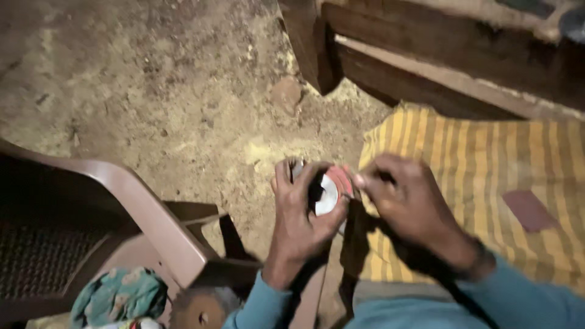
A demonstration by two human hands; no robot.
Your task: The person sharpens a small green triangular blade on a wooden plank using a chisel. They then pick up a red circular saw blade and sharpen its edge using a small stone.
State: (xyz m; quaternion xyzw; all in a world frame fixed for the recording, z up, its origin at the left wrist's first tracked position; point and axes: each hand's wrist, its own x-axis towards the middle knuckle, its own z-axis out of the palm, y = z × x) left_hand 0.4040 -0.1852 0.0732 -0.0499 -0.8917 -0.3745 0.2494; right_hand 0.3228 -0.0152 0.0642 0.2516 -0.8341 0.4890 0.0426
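A small round object [329,190], white on its face with a red band at its edge, is held between both hands above a bare earthen floor [170,91]. The left hand [301,210] is wrapped around the object from the left and below, its fingers [281,176] curled shut against the rim and the thumb pressed to the lower edge. The right hand [408,204] is brought in from the right, its fingers [365,181] pinched closed at the object's red edge; what exactly is gripped there cannot be told, as the picture is blurred, though it may be a strip or tab. The two hands are touching or very nearly touching across the object. Both wrists are covered by teal sleeves [524,298] that enter from the lower edge of the view.

Under the right hand and forearm a yellow cloth [487,164] with brown stripes is spread, and a dull red rectangular patch [529,210] is seen on it, well apart from the hands. Behind the cloth, dark wooden furniture [426,55] is set across the upper right. At the lower left a brown plastic chair [122,201] is seen, and a crumpled green patterned cloth [119,298] lies beside its leg. A small stone [286,94] is lying on the floor near the wooden furniture.
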